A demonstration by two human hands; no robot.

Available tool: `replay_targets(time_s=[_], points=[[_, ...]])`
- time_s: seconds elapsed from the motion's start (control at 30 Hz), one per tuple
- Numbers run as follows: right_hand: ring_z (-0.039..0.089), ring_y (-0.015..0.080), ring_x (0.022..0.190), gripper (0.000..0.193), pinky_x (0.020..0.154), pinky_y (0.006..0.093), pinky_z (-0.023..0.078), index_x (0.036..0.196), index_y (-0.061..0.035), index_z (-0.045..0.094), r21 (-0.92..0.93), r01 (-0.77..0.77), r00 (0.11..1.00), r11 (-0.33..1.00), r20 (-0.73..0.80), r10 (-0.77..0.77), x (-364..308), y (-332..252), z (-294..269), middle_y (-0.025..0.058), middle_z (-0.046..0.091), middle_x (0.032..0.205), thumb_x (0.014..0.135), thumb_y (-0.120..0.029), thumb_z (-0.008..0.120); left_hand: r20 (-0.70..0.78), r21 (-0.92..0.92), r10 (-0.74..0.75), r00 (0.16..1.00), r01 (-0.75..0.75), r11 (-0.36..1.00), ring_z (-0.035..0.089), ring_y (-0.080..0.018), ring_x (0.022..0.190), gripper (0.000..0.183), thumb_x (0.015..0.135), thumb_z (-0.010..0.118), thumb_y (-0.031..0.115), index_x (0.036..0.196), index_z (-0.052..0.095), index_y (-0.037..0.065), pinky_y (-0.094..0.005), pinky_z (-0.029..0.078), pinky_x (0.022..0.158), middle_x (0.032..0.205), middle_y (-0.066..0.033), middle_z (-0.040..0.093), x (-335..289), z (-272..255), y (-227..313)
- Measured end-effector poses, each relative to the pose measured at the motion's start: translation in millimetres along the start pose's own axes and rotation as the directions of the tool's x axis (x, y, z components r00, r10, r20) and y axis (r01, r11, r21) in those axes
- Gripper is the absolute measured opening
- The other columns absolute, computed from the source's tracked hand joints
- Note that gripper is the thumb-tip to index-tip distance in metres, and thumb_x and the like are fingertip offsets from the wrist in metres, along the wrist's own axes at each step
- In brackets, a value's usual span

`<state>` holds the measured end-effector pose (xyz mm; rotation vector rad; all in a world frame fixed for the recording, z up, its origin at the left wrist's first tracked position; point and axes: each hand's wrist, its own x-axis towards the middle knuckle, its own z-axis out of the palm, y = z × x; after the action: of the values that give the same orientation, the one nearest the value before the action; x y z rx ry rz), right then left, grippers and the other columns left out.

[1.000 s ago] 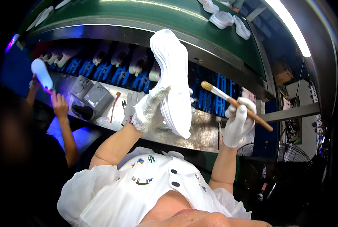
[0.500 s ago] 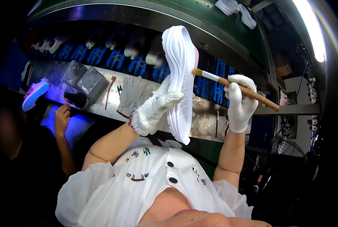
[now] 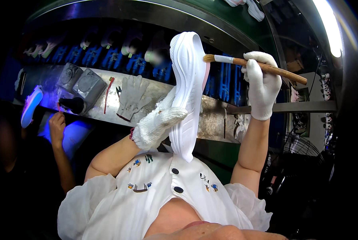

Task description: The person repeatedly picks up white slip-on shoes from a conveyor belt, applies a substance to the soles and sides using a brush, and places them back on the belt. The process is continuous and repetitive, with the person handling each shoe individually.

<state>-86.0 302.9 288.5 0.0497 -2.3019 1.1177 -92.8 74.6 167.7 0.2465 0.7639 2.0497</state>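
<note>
A white shoe sole (image 3: 186, 84) with a pink patch along its right edge stands nearly upright in front of me. My left hand (image 3: 157, 124), in a white knitted glove, grips it around the middle, thumb across its wavy side wall. In my right hand (image 3: 263, 84), also gloved, is a wooden-handled paintbrush (image 3: 243, 62) with a pale ferrule. Its brown bristles meet the sole's right edge near the upper end. The fingers behind the sole are hidden.
Grey containers (image 3: 89, 86), a red toothbrush-like tool (image 3: 108, 96) and a spare glove (image 3: 133, 96) lie on the metal bench (image 3: 215, 124). Beyond run blue racks (image 3: 111, 58) holding shoes. A co-worker's hand (image 3: 57, 126) works at the left near a bluish-lit sole (image 3: 31, 106). A fan (image 3: 301, 150) stands right.
The brush has moved up along the sole's right edge, and my right hand has risen and shifted right. The sole has come slightly lower and left with my left hand.
</note>
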Motion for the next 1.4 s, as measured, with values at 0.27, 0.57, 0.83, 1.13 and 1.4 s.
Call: replay_targets(time_s=[0.27,0.57,0.83,1.13,1.4], points=[[0.061,0.0053,0.069,0.011,0.061,0.0191,0.048,0.1,-0.0005,0.068,0.122,-0.07,0.992,0.99,-0.091,0.082,5,8,3,0.0042,0.067,0.081,0.094,-0.006,0.062,0.097,-0.12,-0.056,0.994,0.067,0.991,0.049,-0.0222,0.131,0.089,0.086,0.071,0.045,0.155,0.027,0.011,-0.0399,0.039,0.112,0.142,-0.0095,0.049,-4,-7,-3],[0.057,0.0048,0.071,0.011,0.062,0.0192,0.046,0.101,-0.0002,0.066,0.21,0.049,0.995,0.977,0.08,-0.067,-30,7,3,0.0041,0.066,0.089,0.091,0.0,0.063,0.142,-0.272,0.02,0.99,0.019,0.962,0.062,-0.0268,0.117,0.071,0.093,0.064,0.045,0.145,0.042,0.004,-0.0416,0.052,0.1,0.129,-0.0156,0.061,-6,-11,4],[0.052,0.0088,0.057,0.025,0.047,0.02,0.04,0.103,0.0006,0.064,0.456,0.116,0.977,0.883,-0.214,-0.017,-40,13,7,0.0088,0.061,0.077,0.096,-0.022,0.056,0.491,-0.663,0.118,0.863,0.282,0.693,0.056,-0.0449,0.118,0.097,0.088,0.058,0.067,0.152,0.028,0.0,-0.0566,0.056,0.094,0.134,-0.0325,0.045,9,-25,17],[0.069,0.0217,0.101,0.027,0.092,0.033,0.057,0.129,-0.0008,0.051,0.448,0.176,0.978,0.876,-0.184,-0.102,-8,19,60,0.0184,0.065,0.12,0.103,-0.004,0.047,0.729,-0.614,0.093,0.678,0.587,0.528,0.06,-0.0481,0.097,0.093,0.088,0.061,0.065,0.147,0.032,-0.001,-0.055,0.062,0.074,0.113,-0.0321,0.049,2,-27,27],[0.065,0.0203,0.113,0.038,0.098,0.0301,0.05,0.125,-0.0026,0.056,0.211,0.138,0.987,0.968,0.046,-0.151,-5,7,74,0.013,0.067,0.12,0.087,-0.001,0.066,0.753,-0.541,0.048,0.657,0.576,0.612,0.055,-0.0441,0.112,0.099,0.084,0.061,0.071,0.153,0.028,0.009,-0.0569,0.057,0.083,0.124,-0.0302,0.044,5,-32,27]])
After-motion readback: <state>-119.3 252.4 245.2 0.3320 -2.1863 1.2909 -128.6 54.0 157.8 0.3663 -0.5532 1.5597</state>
